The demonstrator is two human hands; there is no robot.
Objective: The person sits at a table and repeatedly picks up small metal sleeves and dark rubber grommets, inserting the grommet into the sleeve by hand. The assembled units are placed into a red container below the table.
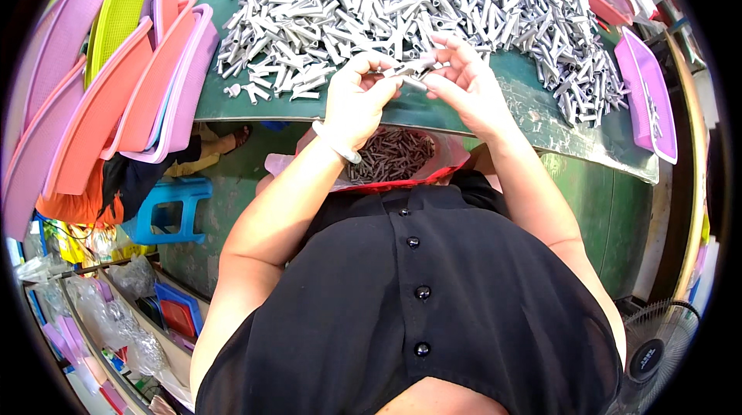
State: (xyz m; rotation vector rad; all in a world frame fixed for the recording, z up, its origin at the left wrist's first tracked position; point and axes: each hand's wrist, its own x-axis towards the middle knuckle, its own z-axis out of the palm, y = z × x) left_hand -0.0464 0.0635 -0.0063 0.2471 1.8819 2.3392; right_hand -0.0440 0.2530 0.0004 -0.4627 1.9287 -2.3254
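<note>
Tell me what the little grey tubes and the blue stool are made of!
Small silvery-grey tubes: maybe metal, from their dull shine, though plastic is possible. Low bright-blue stool: probably smooth moulded plastic, from its even colour and rounded edges.

A green table [519, 79] carries a loose heap of grey tubes [417, 5].

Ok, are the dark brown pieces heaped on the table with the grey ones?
No, the dark brown pieces lie in a red-rimmed container off the near edge of the green table, apart from the grey pieces.
</note>
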